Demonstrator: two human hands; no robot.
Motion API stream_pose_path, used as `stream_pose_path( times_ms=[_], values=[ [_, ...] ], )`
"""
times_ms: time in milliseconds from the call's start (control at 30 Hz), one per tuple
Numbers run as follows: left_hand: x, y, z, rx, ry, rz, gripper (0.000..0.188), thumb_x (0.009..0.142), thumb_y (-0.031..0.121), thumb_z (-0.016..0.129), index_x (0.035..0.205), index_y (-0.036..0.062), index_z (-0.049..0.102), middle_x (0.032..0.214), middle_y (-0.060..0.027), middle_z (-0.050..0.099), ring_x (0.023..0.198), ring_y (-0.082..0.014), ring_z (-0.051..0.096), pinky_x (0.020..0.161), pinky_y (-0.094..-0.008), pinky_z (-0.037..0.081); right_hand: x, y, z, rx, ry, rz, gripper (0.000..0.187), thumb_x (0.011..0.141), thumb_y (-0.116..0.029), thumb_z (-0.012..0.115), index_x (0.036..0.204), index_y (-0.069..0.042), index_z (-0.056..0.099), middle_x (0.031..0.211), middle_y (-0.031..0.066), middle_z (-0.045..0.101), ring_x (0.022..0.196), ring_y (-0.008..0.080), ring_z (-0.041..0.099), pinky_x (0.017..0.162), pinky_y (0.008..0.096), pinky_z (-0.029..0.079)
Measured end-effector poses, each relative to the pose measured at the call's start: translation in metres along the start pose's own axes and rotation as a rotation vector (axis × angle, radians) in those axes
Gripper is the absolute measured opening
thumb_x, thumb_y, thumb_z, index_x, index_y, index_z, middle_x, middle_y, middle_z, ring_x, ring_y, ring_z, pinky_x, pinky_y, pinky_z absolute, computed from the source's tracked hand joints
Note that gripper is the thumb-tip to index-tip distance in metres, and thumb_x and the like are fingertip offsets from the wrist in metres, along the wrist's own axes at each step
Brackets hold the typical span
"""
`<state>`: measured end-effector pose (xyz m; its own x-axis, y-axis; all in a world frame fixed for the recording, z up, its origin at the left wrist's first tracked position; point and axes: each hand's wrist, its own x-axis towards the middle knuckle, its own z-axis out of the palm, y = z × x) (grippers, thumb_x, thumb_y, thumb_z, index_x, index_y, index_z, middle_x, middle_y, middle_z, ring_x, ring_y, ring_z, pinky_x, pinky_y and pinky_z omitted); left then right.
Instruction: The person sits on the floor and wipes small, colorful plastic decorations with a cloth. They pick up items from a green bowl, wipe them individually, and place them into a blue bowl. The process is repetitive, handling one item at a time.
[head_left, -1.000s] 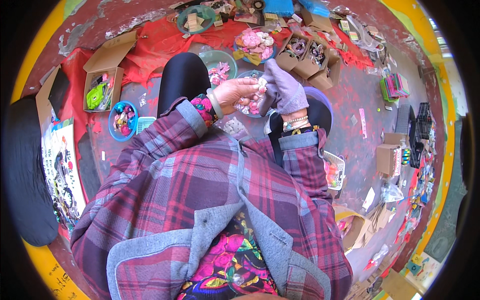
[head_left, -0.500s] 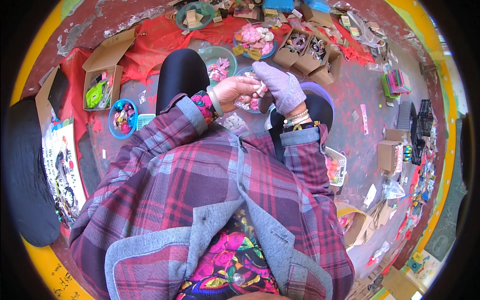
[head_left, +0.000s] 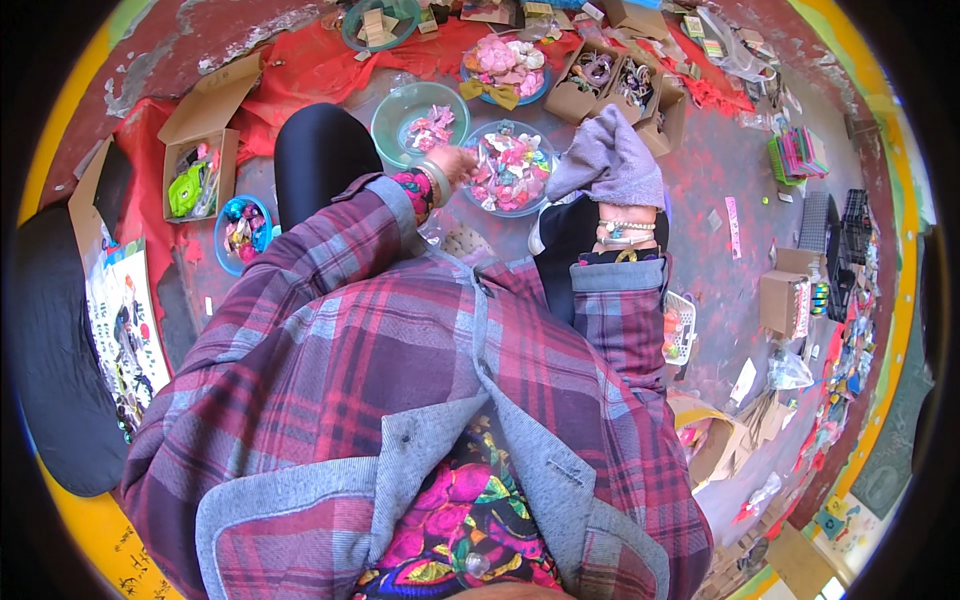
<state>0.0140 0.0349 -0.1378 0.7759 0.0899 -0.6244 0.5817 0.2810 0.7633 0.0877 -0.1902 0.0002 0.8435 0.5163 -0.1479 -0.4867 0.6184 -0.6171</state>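
Note:
My left hand (head_left: 452,163) hovers at the left rim of a blue-rimmed bowl (head_left: 550,150), its fingers curled together; what they hold, if anything, is too small to make out. Many small pink, white and red bow-like pieces (head_left: 508,172) fill that bowl. Beyond my left hand stands a pale green bowl (head_left: 385,135) with a smaller heap of pink pieces (head_left: 431,130). A lilac-grey fuzzy cloth (head_left: 612,160) covers my right hand (head_left: 627,214) down to the bracelets, hiding its fingers. My right hand is to the right of the blue-rimmed bowl, above my knee.
Farther off are a bowl of pink and white scrunchies (head_left: 503,62) and cardboard boxes of hair ties (head_left: 590,75). To the left are an open carton (head_left: 232,165) and a small blue basket (head_left: 243,235). A white basket (head_left: 679,328) sits by my right forearm.
My hands have parted: the left moved left, away from the small pink-and-white piece it was pinching against the cloth; the right moved right. The blue-rimmed bowl now shows in full.

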Motion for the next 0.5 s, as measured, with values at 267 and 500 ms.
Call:
stream_pose_path(
  times_ms=[267,500],
  values=[
    [0.049,-0.042,0.007,-0.157,0.084,-0.244,0.011,0.084,0.007,0.053,0.091,-0.0010,0.056,0.070,-0.0062,0.059,0.048,-0.0122,0.051,0.043,-0.0234,0.041,-0.002,0.008,0.028,-0.179,0.339,0.001,0.021,0.085,-0.023,0.060,0.084,-0.002,0.060,0.069,0.0042,0.057,0.054,0.0124,0.051,0.049,0.0226,0.039],
    [0.049,-0.030,0.000,-0.644,-0.059,-0.274,0.020,0.088,0.007,0.046,0.100,-0.0080,0.050,0.091,-0.0145,0.057,0.085,-0.0234,0.059,0.075,-0.0321,0.052,0.000,0.008,0.014,-0.171,0.286,0.019,0.023,0.085,-0.024,0.060,0.087,-0.001,0.061,0.073,0.0057,0.060,0.061,0.0135,0.057,0.055,0.0230,0.045]
  ],
)
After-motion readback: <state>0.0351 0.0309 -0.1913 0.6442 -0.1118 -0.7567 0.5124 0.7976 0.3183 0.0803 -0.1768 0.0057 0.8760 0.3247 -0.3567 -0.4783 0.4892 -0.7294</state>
